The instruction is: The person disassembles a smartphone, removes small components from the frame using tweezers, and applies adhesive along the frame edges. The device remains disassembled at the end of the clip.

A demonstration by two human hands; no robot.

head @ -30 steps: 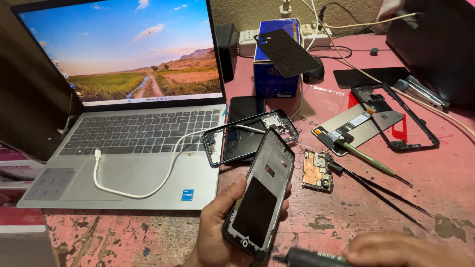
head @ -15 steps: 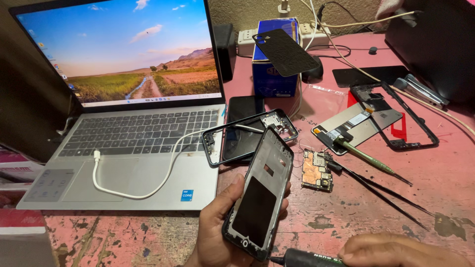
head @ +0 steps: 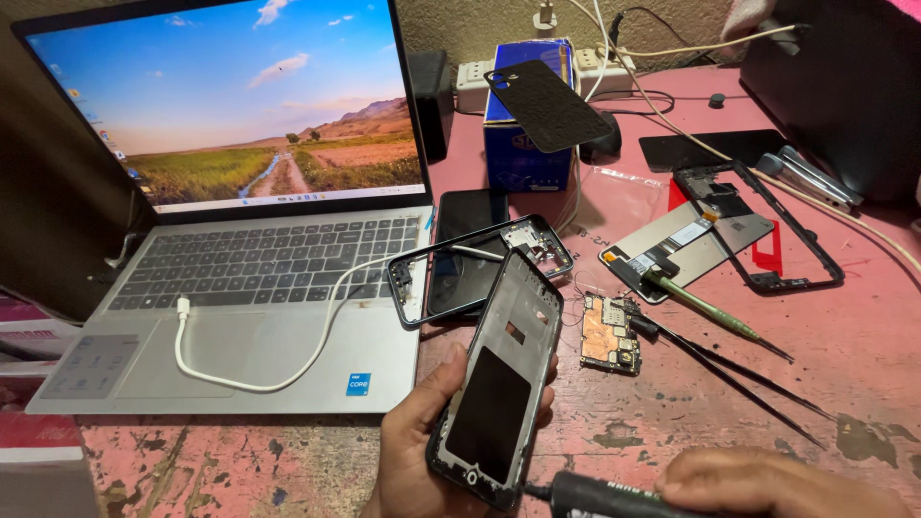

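Soft, even light fell on the pink table [head: 863,326], casting faint shadows. The laptop screen [head: 240,105] glowed brightest. Focus was sharp centrally; straight edges bowed slightly toward the frame's corners, which stayed dim.

The work surface is a pink table [head: 863,336] with worn, chipped paint. Resting on it: an open laptop [head: 259,317] at left, a blue box [head: 513,158] and a power strip [head: 480,82] at the rear, a circuit board [head: 609,333] near centre, black tweezers [head: 729,369], a green-handled screwdriver [head: 710,309], and a black phone frame [head: 767,235] at right.
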